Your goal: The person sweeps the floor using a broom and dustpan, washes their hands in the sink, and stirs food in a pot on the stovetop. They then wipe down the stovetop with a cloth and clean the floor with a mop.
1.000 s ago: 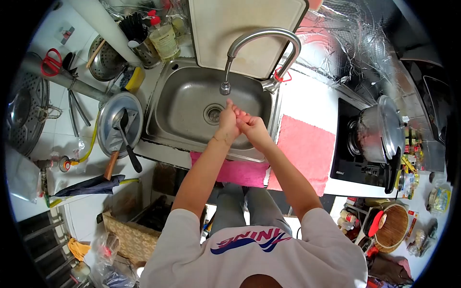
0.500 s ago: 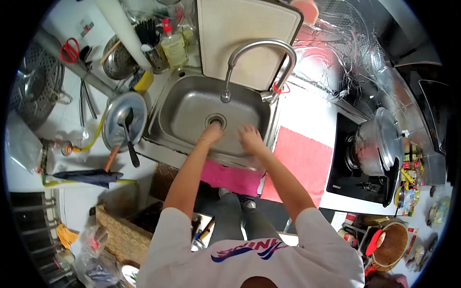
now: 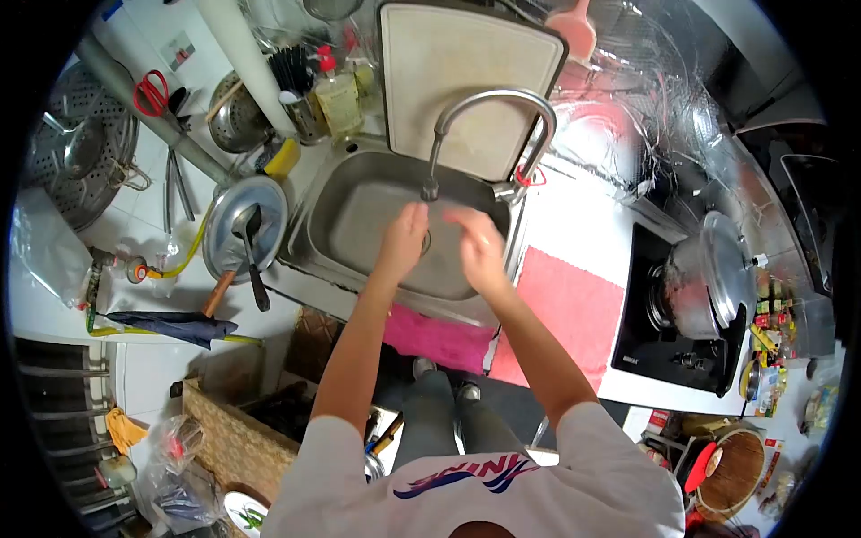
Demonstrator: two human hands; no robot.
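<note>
Both of my hands are raised over the steel sink [image 3: 345, 211], just on the near side of the tap's spout. My left hand [image 3: 405, 238] has its fingers stretched out and pointing toward the spout, with nothing in it. A little to the right, my right hand [image 3: 480, 247] is empty too; its fingers are extended, bent inward and somewhat blurred. The hands are apart from each other. The curved metal tap [image 3: 489, 93] arches above the basin. Part of the drain [image 3: 426, 242] shows between my hands. I cannot tell whether water is running.
A cutting board [image 3: 475, 54] leans behind the tap. A pink cloth [image 3: 565, 314] covers the counter at right, beside a large pot [image 3: 695, 278] on the stove. Left of the sink sit a lidded vessel [image 3: 215, 238] with a spoon [image 3: 251, 242] on it and a soap bottle [image 3: 338, 100].
Both hands have risen from low in the basin toward the spout, uncovering more of the sink floor. The whole view has shifted slightly.
</note>
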